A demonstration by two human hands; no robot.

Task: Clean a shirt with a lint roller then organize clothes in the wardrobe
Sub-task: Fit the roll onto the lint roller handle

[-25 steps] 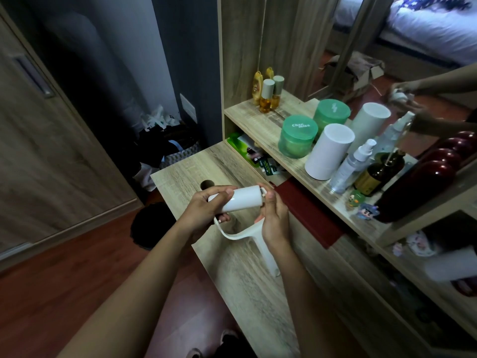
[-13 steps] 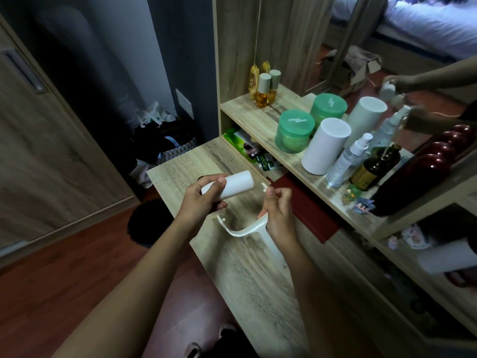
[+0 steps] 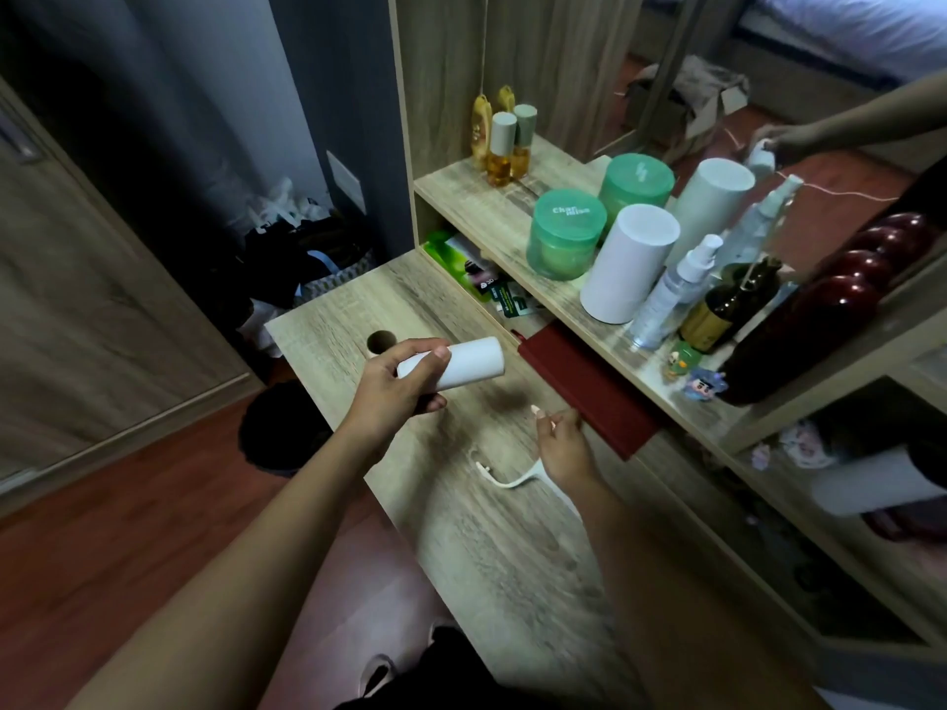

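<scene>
2 bare hands are working over a pale wood-grain desk [image 3: 461, 530], and the lint roller is showing in 2 separate pieces. The left hand [image 3: 389, 386] is wrapping its fingers and thumb around 1 smooth white cylindrical roll [image 3: 461, 363], holding it tilted above the desk near the far left corner, just beside 1 round cable hole [image 3: 380, 342]. The right hand [image 3: 561, 445] is hovering with its fingers loosely parted, clamped on nothing that can be seen; just under its wrist, 1 thin curved white plastic handle frame [image 3: 505, 479] is lying on the desk surface, though whether the hand is touching it cannot be told.

1 flat dark red rectangular book [image 3: 589, 397] is sitting along the right edge of the desk, partly under the raised shelf [image 3: 492, 212]. On that shelf are standing 2 translucent green round jars [image 3: 566, 233] with matching lids, 1 matte white cylinder [image 3: 630, 263] with its reflection behind it in the mirror [image 3: 692, 69], 2 clear spray bottles [image 3: 676, 292], 1 dark amber bottle [image 3: 727, 307] and 2 small amber bottles [image 3: 502, 156] at the far corner. Several glossy dark red rounded shapes [image 3: 840, 310] are crowding the shelf's right end. The mirror is also reflecting an arm.
</scene>
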